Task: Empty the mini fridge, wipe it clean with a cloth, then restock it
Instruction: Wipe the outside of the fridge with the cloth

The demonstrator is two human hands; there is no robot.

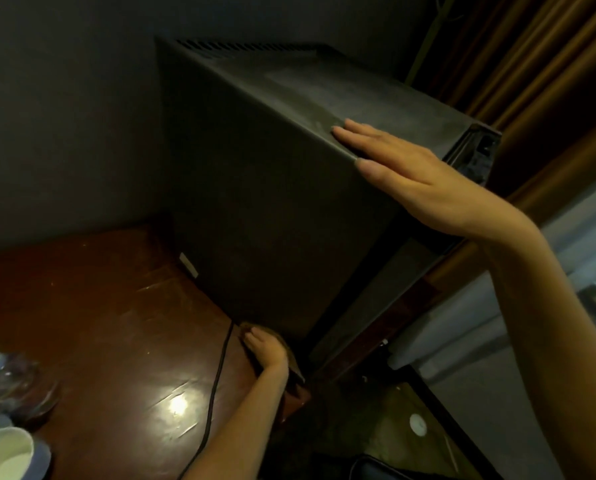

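A dark grey mini fridge [272,188] stands on a reddish wooden tabletop [109,306], seen from its left side and top. My right hand [404,168] lies flat and open on the fridge's top front edge, fingers spread. My left hand [267,351] is low at the fridge's bottom front corner, pressing a brown cloth [291,362] against the table edge beside the fridge. The fridge door edge [476,150] shows at the right; the inside is hidden.
A black power cord [216,393] runs across the table toward me. White cups [5,448] and a clear plastic-wrapped item [15,386] sit at the table's left front. Brown curtains [532,81] hang at the right. A grey wall is behind.
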